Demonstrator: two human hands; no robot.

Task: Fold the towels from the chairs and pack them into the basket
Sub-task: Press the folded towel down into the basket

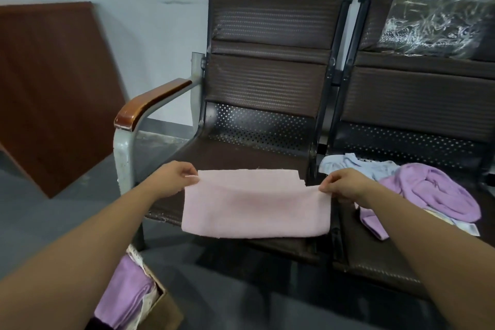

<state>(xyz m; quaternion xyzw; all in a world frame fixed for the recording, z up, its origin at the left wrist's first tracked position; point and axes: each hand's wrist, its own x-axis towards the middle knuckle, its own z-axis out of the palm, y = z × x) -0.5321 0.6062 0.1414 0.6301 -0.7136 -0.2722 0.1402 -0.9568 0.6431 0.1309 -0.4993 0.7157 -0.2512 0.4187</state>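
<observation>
A pale pink towel lies doubled over on the seat of the left brown chair, its lower fold hanging at the seat's front. My left hand pinches its upper left corner. My right hand pinches its upper right corner. On the seat of the right chair a crumpled purple towel lies in a heap with a light blue towel behind it. The basket stands on the floor at the lower left, with a folded purple towel inside.
A brown wooden board leans against the wall on the left. The left chair has a wooden armrest on a grey metal frame. Crinkled clear plastic covers the right chair's backrest. Grey floor lies below the seats.
</observation>
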